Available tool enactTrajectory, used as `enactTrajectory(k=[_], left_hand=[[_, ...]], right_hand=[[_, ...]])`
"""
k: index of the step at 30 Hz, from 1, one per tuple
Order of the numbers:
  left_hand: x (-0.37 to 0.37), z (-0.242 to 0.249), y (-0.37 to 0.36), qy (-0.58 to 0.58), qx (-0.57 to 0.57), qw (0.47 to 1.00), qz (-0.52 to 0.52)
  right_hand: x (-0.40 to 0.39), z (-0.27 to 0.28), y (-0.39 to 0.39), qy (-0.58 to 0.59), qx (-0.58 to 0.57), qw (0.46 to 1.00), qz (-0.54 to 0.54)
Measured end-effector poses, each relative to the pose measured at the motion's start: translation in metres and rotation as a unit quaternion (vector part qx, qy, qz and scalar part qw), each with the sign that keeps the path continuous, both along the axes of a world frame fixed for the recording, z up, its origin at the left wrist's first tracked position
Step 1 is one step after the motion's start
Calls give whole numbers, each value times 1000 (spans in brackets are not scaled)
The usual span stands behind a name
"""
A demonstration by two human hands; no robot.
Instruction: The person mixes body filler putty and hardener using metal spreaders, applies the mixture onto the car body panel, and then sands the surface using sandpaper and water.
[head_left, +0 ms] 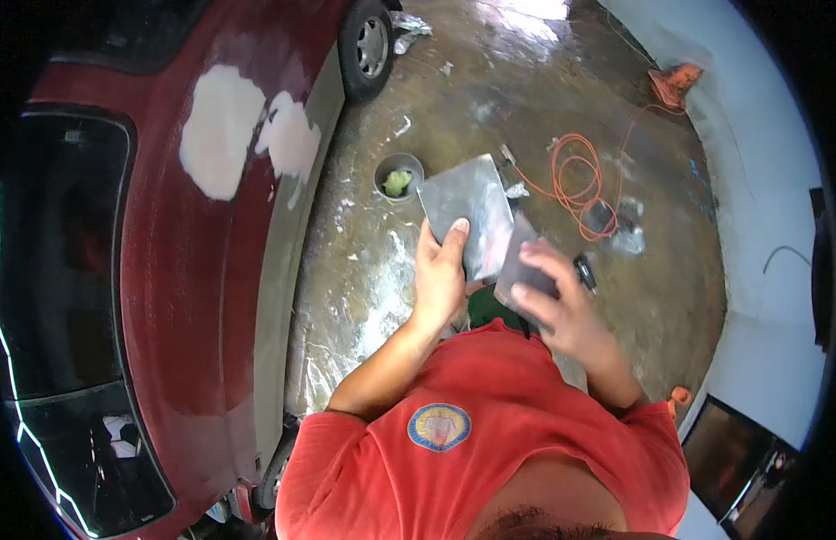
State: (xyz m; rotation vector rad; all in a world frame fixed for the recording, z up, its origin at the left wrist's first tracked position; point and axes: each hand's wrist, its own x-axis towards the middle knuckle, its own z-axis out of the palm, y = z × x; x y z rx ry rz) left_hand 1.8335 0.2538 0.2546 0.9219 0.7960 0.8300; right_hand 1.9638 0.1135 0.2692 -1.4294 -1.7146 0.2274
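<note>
My left hand (440, 277) is closed on a flat square metal plate (467, 202), thumb on top of it, held up in front of my chest. A pinkish-white smear marks the plate's right side. My right hand (573, 315), slightly blurred, grips a thin grey spreader (533, 275) by its face. The spreader's edge lies right along the plate's right edge in this view. To my left stands a dark red car (188, 297) with two pale filler patches (222, 130) on its side panel.
A grey bowl (379, 171) with a yellow-green cloth (396, 184) sits on the stained concrete floor (364, 252). An orange hose (557, 171) lies coiled at the right, near a small black object (584, 273). A pale wall (751, 180) runs along the right.
</note>
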Motion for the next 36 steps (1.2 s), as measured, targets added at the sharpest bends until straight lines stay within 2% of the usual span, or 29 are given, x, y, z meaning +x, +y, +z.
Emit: enactTrajectory(k=[1,2,6,8,9,11,13,14,17,22,24,26,27,28,29,30,31,32,33,34,35,36], left_hand=[[15,4,9,-32,-81,996,7],[28,3,18,-61,-96,993,19],[64,5,58,-54,-132,989,28],[77,10,68,-34,-142,988,54],[80,15,75,-60,-156,985,52],[89,20,92,-59,-16,994,93],[104,27,107,-35,96,983,153],[114,30,113,-25,130,976,174],[140,55,122,7,215,966,142],[180,66,141,-60,251,960,113],[197,67,149,-66,268,956,96],[210,57,171,34,314,945,83],[218,53,183,83,335,936,77],[230,53,196,12,298,950,96],[236,49,212,5,301,948,102],[244,50,229,8,306,945,119],[253,55,246,10,308,941,139],[265,63,265,-27,284,950,128],[276,48,292,-34,289,943,161],[290,39,317,-33,279,945,169],[304,30,343,-29,268,947,176],[316,16,372,-21,260,951,165]], right_hand=[[7,5,15,-1,32,999,24],[16,4,28,1,35,999,24],[78,-35,75,18,-10,1000,-16],[119,-39,87,-76,-61,995,-25],[140,-44,92,-122,-89,988,-32],[169,-51,102,-106,-73,991,-46],[181,-22,114,-121,-63,988,-74],[184,-6,120,-166,-58,980,-96],[193,30,140,-203,11,973,-112],[215,52,165,-222,107,956,-158],[220,49,181,-226,78,961,-139],[227,20,206,-197,88,971,-106],[235,14,210,-189,46,978,-72],[247,10,212,-182,4,983,-36],[261,5,219,-175,-38,984,-1],[274,-10,228,-76,-25,997,13],[283,-26,237,113,-60,991,-30],[289,-41,245,295,-92,948,-74],[301,-49,258,466,-117,869,-118],[320,-51,281,720,-55,691,-25],[338,-51,303,772,-47,633,13],[354,-45,327,790,-40,611,27]])
